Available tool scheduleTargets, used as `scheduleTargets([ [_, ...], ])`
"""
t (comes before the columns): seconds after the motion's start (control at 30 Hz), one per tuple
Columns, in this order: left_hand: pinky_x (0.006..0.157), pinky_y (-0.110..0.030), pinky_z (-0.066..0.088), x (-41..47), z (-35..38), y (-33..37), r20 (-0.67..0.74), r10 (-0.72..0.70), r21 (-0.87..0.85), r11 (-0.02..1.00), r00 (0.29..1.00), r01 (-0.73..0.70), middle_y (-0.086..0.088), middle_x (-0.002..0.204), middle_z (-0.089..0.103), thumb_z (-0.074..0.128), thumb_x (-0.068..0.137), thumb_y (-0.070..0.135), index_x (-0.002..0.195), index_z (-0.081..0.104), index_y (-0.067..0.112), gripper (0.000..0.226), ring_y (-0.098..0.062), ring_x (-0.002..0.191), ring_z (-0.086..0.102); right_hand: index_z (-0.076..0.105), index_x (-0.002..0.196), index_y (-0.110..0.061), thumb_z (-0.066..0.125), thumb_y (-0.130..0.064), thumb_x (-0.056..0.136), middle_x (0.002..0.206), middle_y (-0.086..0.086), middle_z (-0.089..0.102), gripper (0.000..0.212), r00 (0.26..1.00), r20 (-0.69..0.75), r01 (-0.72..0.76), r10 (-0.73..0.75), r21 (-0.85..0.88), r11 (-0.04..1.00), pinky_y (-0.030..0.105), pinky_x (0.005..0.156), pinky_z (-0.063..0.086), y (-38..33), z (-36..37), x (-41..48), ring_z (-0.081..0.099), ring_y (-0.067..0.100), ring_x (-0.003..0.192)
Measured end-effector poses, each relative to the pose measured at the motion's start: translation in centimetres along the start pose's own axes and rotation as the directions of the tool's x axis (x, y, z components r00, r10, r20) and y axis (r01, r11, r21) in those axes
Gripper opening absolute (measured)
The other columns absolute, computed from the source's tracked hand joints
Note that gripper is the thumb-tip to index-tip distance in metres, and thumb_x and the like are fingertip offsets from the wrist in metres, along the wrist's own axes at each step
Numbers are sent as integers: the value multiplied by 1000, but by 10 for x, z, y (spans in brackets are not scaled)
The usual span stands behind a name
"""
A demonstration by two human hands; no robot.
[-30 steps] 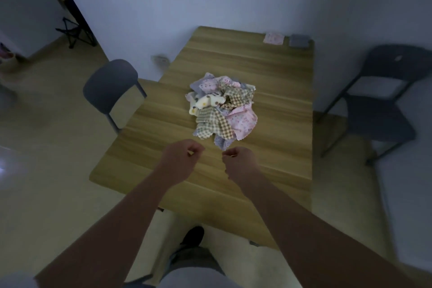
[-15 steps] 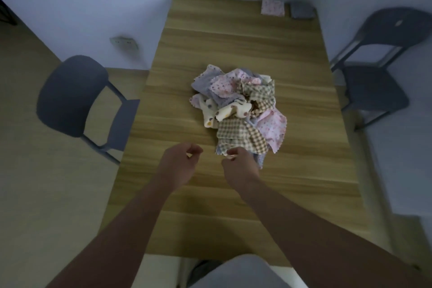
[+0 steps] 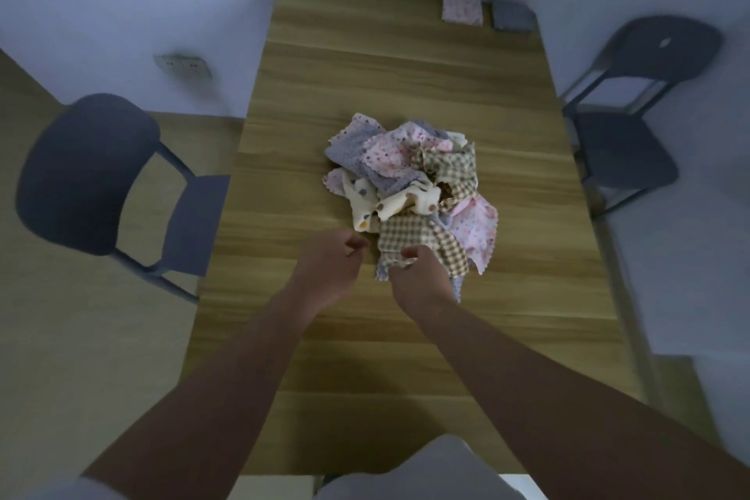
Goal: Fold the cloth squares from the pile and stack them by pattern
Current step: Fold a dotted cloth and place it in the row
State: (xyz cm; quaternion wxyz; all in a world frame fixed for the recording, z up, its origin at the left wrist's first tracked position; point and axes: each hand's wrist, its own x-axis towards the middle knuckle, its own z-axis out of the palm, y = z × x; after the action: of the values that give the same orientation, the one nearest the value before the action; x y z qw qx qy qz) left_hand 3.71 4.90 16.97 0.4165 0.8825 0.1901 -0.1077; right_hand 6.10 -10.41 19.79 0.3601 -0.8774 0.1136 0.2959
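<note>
A crumpled pile [image 3: 410,183] of zigzag-edged cloth squares sits in the middle of the surface [image 3: 365,65]: pink dotted, grey and cream spotted, with a brown checked square [image 3: 422,237] draped over its near side. At the far right corner lie a folded pink square [image 3: 462,8] and, just to its right, a folded grey square [image 3: 510,16].

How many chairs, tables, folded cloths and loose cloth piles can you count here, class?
Chairs: 2, left chair, right chair
Tables: 1, wooden table
Folded cloths: 2, pink folded cloth, grey folded cloth
Loose cloth piles: 1, cloth pile
Total: 6
</note>
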Motion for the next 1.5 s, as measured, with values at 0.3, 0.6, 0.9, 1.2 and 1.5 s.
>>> scheduleTargets([
  [0.3, 109, -39, 40, 49, 25, 18, 180, 215, 207, 945, 960, -251, -12, 159, 32, 56, 100, 21, 133, 63, 7, 36, -23, 149, 31, 53, 136, -21, 56, -23, 97, 92, 1, 67, 39, 998, -60, -34, 36, 30, 999, 26, 54, 46, 9, -20, 5, 63, 17, 68],
  [0.6, 97, -43, 48, 71, 37, 15, 172, 183, 278, 933, 968, -226, -16, 137, 53, 58, 95, 8, 129, 60, -1, 36, -35, 128, 53, 55, 134, -21, 58, -22, 95, 82, -2, 64, 39, 994, -86, -57, 66, 96, 994, 24, 51, 40, 27, -30, 1, 59, 14, 65],
  [0.9, 104, -47, 47, 71, 41, 28, 256, 190, 376, 884, 948, -279, -7, 155, 36, 67, 91, 21, 131, 65, 16, 40, -28, 140, 41, 55, 132, -21, 59, -22, 96, 84, -8, 59, 36, 994, -102, -18, 33, 141, 990, 23, 50, 42, 45, -42, -5, 60, 12, 66],
  [1.2, 95, -26, 44, 40, 35, 45, -38, 353, 280, 902, 935, -329, -3, 147, 49, 58, 94, 1, 141, 57, 10, 48, -18, 124, 53, 54, 135, -22, 56, -17, 91, 88, -6, 63, 44, 986, -146, 111, -82, 207, 972, 27, 57, 48, 43, -46, 18, 63, 15, 72],
  [1.5, 79, -15, 51, -61, -15, 115, -460, 579, 246, 812, 673, -530, 8, 106, 72, 72, 88, 12, 117, 76, 19, 30, -2, 85, 63, 51, 128, -24, 77, -47, 82, 117, -11, 62, 57, 829, -255, 552, -497, 235, 800, 35, 88, 55, 38, -36, -24, 62, 8, 106],
])
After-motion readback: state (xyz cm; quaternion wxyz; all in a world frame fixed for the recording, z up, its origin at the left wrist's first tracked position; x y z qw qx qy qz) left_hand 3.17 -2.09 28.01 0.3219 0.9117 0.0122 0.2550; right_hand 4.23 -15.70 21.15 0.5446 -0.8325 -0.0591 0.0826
